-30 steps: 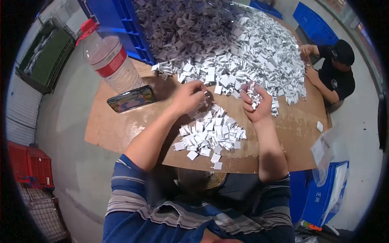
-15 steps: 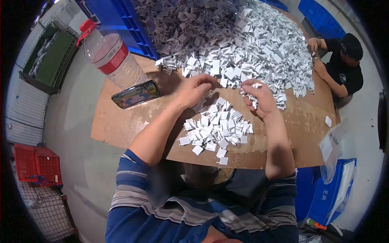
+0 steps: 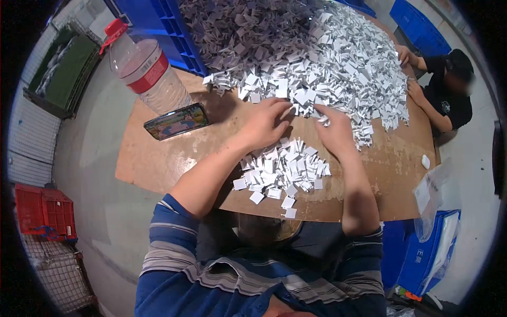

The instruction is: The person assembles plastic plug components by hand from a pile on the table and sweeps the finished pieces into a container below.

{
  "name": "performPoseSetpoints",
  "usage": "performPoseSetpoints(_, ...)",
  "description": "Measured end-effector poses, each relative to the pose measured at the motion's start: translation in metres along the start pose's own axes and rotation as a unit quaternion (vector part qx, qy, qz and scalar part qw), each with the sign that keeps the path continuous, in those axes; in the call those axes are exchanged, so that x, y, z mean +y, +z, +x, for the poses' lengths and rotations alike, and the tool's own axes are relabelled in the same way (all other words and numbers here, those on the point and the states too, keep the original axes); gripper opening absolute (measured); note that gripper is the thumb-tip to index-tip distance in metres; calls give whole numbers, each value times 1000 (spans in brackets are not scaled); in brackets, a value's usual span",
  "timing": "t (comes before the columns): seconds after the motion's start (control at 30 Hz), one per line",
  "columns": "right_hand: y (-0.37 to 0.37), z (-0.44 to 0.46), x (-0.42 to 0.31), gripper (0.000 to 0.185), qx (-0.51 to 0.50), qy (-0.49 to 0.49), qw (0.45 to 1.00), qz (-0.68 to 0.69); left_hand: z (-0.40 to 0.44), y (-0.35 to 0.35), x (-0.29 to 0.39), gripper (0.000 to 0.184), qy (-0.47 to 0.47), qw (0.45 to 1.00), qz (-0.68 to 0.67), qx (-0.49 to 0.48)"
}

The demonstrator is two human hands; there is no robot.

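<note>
A large heap of small flat white plastic pieces (image 3: 348, 68) covers the far part of the table. At its near edge, my left hand (image 3: 265, 126) reaches in with fingers stretched and thumb apart, fingertips by the loose pieces. Opposite it, my right hand (image 3: 336, 132) is palm down with curled fingers. A few white pieces show at its fingers; the rest of its grip is hidden under the hand. Nearer my body lies a smaller pile of the same square, tabbed pieces (image 3: 282, 171), just below both hands.
A phone (image 3: 177, 122) leans against a big clear bottle (image 3: 150, 74) on the left of the wooden table (image 3: 153, 158). A blue crate (image 3: 163, 31) stands behind. At right are a co-worker (image 3: 449, 95), a plastic bag (image 3: 428, 195) and blue bins (image 3: 422, 259).
My right hand has turned palm down and moved slightly to the heap's edge; its handful of pieces is now mostly hidden. My left hand has shifted right and its fingers have straightened.
</note>
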State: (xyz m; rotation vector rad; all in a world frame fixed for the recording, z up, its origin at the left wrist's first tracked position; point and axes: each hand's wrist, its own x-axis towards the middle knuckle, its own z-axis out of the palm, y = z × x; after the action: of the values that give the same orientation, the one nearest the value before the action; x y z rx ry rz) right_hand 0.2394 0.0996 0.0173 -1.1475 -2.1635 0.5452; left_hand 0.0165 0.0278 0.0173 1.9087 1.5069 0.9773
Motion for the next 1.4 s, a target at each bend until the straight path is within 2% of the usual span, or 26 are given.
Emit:
performPoseSetpoints(0.07, 7, -1, -8, 30, -20, -51, 994, -94, 3, 11, -11, 39, 123, 980, 124, 93)
performPoseSetpoints(0.27, 6, 4, -32, 36, -77, 1, 988, -132, 3, 6, -9, 38, 155, 983, 81, 63)
performPoseSetpoints(0.4, -3, -1, -18, 30, -170, -38, 975, 137, -3, -7, 2, 33, 85, 993, 77, -33)
performPoseSetpoints(0.43, -3, -1, -19, 30, -170, -38, 975, 138, -3, -6, 0, 33, 84, 993, 77, -34)
performPoseSetpoints(0.5, -8, 1, -23, 29, -209, 81, 943, 246, -3, 0, -8, 31, 113, 992, 58, -19)
performPoseSetpoints(0.57, -11, 3, -26, 27, -243, 198, 885, 345, -3, 4, -13, 30, 141, 989, 39, -2)
performPoseSetpoints(0.6, -10, 3, -26, 27, -244, 198, 885, 345, -3, 3, -11, 30, 141, 989, 38, -1)
performPoseSetpoints(0.73, -3, 1, -32, 23, -197, 190, 887, 372, -4, -2, 1, 23, 91, 995, -42, 14)
performPoseSetpoints(0.83, -4, 0, -33, 25, -201, 178, 888, 374, -5, 2, -2, 20, 129, 991, -18, 37)
performPoseSetpoints(0.97, -4, 0, -37, 30, -176, 189, 879, 400, -10, 4, 6, 22, 67, 987, -139, 31)
performPoseSetpoints(1.0, -2, -1, -29, 31, -185, 208, 871, 405, -10, 6, 5, 22, 54, 990, -124, 37)
performPoseSetpoints(1.1, -2, -2, -32, 25, -158, 227, 865, 419, -14, 3, 1, 24, 99, 992, -53, 63)
performPoseSetpoints(1.17, -2, -4, -37, 22, -143, 240, 862, 423, -15, -1, 1, 24, 55, 993, -60, 90)
performPoseSetpoints(1.23, 3, -6, -42, 17, -86, 249, 844, 467, -10, 7, 8, 24, 22, 990, -87, 105)
performPoseSetpoints(1.3, 7, -6, -39, 13, -58, 253, 826, 501, -9, 16, 14, 24, -103, 945, -259, 171)
performPoseSetpoints(1.33, 3, -4, -35, 13, -41, 256, 834, 488, -8, 6, 17, 29, -113, 928, -303, 183)
performPoseSetpoints(1.4, -4, 0, -27, 13, -7, 276, 804, 527, -6, -14, 8, 29, -120, 930, -300, 176)
